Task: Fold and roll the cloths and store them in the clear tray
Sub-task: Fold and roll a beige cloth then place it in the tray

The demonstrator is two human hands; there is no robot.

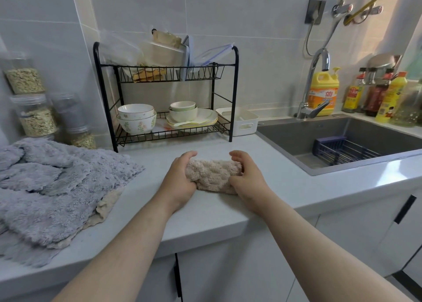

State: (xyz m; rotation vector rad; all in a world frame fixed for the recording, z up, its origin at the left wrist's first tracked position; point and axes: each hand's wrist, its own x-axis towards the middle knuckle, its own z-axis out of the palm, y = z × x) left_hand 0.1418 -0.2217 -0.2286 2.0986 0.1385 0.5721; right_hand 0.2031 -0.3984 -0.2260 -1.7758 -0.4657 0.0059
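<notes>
A beige fluffy cloth (212, 176) lies rolled up on the white counter (205, 212), in the middle near the front edge. My left hand (179, 178) grips its left end with curled fingers. At the roll's right end, my right hand (247, 178) curls round it. A pile of grey fluffy cloths (52, 187) lies on the counter at the left, with another beige cloth (107, 207) peeking out underneath. A white storage bin (239, 121) stands by the rack; I cannot tell which container is the clear tray.
A black two-tier dish rack (166, 96) with bowls and plates stands at the back. Jars of grain (34, 110) line the left wall. The sink (338, 141) with a faucet and a dark basket is at the right, bottles behind it.
</notes>
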